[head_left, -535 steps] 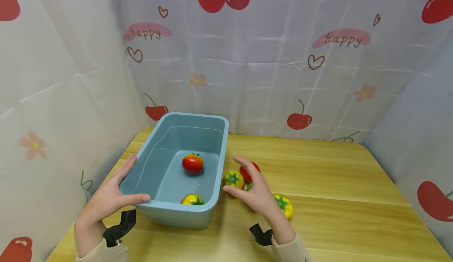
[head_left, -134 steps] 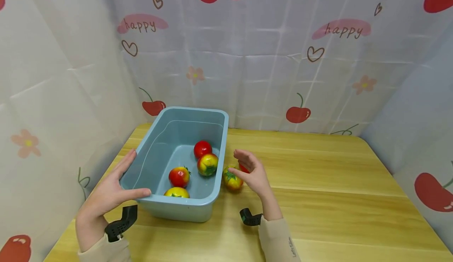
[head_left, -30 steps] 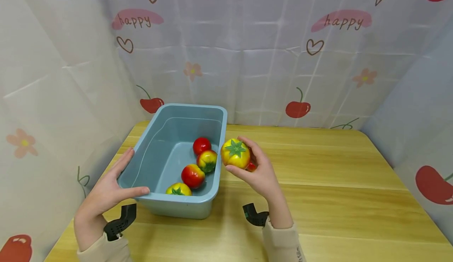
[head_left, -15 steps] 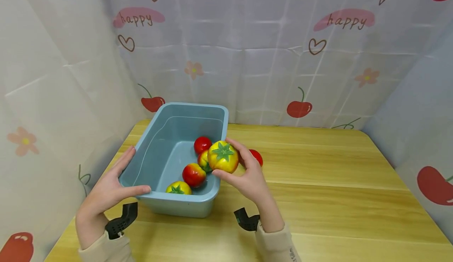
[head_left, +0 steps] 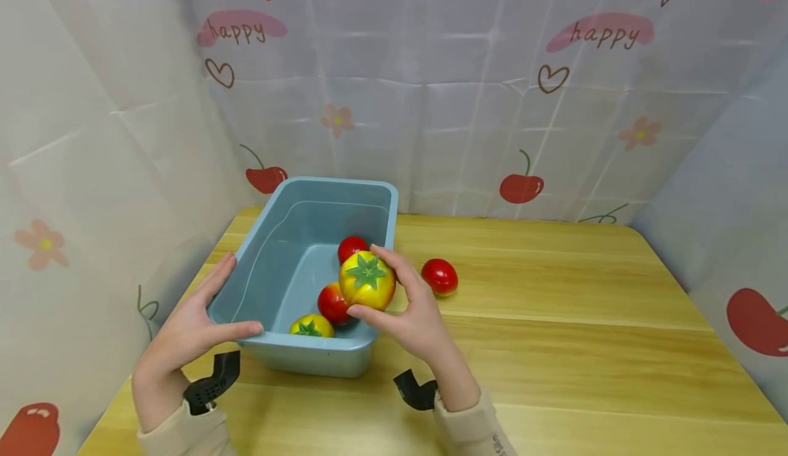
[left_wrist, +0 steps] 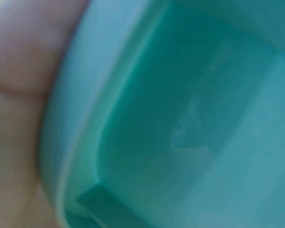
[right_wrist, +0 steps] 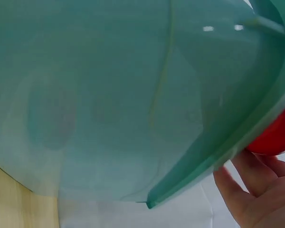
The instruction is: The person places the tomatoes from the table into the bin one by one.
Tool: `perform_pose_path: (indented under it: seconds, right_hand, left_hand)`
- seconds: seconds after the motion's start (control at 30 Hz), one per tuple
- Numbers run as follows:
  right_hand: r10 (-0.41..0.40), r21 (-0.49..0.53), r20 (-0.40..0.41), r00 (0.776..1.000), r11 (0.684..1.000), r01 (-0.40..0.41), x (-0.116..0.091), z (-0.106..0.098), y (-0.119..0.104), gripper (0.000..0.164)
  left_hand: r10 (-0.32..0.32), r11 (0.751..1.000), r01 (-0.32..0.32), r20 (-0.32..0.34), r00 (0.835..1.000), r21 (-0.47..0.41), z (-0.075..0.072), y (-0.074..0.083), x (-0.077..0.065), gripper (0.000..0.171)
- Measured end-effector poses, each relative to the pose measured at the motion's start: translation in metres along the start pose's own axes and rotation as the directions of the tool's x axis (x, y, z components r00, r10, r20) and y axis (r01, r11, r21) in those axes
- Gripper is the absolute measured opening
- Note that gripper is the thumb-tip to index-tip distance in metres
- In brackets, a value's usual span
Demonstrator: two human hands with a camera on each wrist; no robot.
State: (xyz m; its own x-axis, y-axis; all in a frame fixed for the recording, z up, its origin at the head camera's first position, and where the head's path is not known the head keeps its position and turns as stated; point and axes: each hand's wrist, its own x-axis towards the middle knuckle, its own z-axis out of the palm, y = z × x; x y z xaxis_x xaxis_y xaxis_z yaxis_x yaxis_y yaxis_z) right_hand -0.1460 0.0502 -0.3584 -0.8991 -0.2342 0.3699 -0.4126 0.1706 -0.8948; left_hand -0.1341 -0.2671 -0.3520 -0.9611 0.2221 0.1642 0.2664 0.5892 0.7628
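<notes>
A blue plastic bin (head_left: 295,344) stands on the table, with my left hand (head_left: 185,326) holding its near left corner, thumb along the front rim and fingers along the left rim. Over the bin's right rim, my right hand (head_left: 409,305) grips a yellow toy tomato (head_left: 367,280) with a green star-shaped top, between thumb and fingers. Its red side (right_wrist: 275,135) shows in the right wrist view. Inside the bin lie a red tomato (head_left: 352,247), a red-and-yellow tomato (head_left: 332,303) and a yellow tomato (head_left: 312,326). The held tomato hides another behind it.
One red tomato (head_left: 440,277) sits on the wooden table (head_left: 554,319) right of the bin. Printed curtains (head_left: 443,135) close off the back and both sides. A black wrist camera mount (head_left: 415,390) juts out beside the right wrist.
My right hand has lifted the yellow tomato from beside the bin and carried it left over the rim, uncovering the red tomato on the table. The left hand stays at the corner.
</notes>
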Motion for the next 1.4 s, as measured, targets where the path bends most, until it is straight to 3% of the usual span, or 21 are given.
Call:
perform_pose_path:
  seconds: [0.47, 1.17, 1.4]
  right_hand:
    - [-0.126, -0.087, 0.031, 0.992, 0.988, 0.128, -0.001, 0.011, -0.002, 0.073]
    - [-0.1, -0.123, 0.023, 0.995, 0.987, 0.102, -0.002, 0.01, -0.001, 0.074]
    - [-0.145, -0.097, -0.028, 0.989, 0.985, 0.142, 0.002, -0.002, 0.007, 0.076]
  left_hand:
    - [-0.005, 1.0, 0.005, 0.002, 1.0, -0.006, 0.0, 0.0, 0.0, 0.106]
    - [-0.002, 1.0, 0.002, 0.0, 1.0, -0.005, 0.0, -0.001, 0.0, 0.105]
    - [0.002, 1.0, -0.002, 0.003, 1.0, -0.009, 0.0, -0.001, 0.001, 0.105]
